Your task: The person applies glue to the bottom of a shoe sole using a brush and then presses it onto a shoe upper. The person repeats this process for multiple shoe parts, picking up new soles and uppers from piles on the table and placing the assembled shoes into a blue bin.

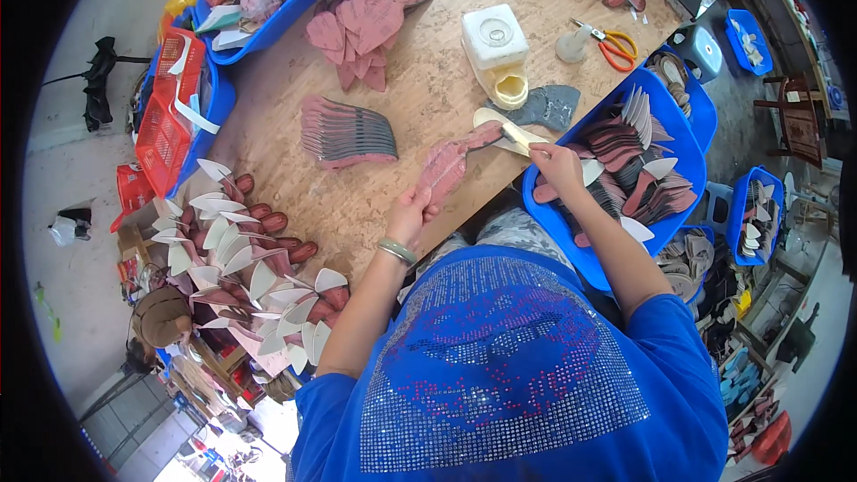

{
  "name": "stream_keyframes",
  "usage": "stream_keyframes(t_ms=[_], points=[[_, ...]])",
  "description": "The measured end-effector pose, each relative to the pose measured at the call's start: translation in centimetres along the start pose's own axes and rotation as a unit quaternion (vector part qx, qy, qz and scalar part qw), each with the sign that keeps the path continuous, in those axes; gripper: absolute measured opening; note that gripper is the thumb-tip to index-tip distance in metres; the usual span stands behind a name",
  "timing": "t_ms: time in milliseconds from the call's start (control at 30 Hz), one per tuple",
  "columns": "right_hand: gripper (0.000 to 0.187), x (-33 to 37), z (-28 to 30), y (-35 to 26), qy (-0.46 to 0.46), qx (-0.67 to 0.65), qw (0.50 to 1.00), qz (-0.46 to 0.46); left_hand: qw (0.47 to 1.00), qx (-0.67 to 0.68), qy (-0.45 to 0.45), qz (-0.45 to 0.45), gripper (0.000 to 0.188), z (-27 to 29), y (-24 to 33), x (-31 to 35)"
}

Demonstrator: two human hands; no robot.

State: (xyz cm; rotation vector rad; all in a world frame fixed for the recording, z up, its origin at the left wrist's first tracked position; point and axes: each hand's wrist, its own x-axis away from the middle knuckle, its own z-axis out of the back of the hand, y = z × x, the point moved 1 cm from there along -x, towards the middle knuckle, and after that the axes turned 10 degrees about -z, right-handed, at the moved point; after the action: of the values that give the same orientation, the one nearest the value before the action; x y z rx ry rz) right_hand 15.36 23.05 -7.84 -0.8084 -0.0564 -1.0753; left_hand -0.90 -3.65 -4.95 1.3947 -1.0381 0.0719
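Note:
My left hand (411, 215) grips one end of a pink insole (445, 166) above the table's near edge. Its fingers are closed round the wider part, and the narrow end points up and right. Closed in my right hand (558, 170) is a pale-handled brush (515, 136), its tip close to the insole's narrow end; whether they touch I cannot tell. Under and behind the brush lies a cream-coloured flat piece (489, 116). A white glue pot (495, 33) with a yellow crusted spout stands just beyond, next to dark grey flat pieces (555, 107).
A fanned row of pink and black insoles (348, 132) and a pink pile (357, 34) lie on the table (268, 98). Many white-tipped pieces (234, 241) crowd the left edge. Orange-handled pliers (616, 50) lie far right. A filled blue bin (687, 147) stands beside my right arm.

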Motion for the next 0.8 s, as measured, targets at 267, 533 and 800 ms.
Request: stream_keyframes(t_ms=[267,533,800], points=[[0.024,-3.4,-1.4,-1.3,0.036,0.023,0.996,0.075,0.944,-0.288,-0.018,-0.158,0.023,-1.2,2.4,0.3],[0.023,1.8,2.1,-7.4,-0.117,-0.009,0.985,0.123,0.898,-0.38,0.011,-0.223,0.016,-1.5,2.0,0.6],[0.02,1.7,1.3,-7.1,-0.052,-0.024,0.981,0.184,0.913,-0.363,0.018,-0.187,0.012,-1.9,2.2,1.1]])
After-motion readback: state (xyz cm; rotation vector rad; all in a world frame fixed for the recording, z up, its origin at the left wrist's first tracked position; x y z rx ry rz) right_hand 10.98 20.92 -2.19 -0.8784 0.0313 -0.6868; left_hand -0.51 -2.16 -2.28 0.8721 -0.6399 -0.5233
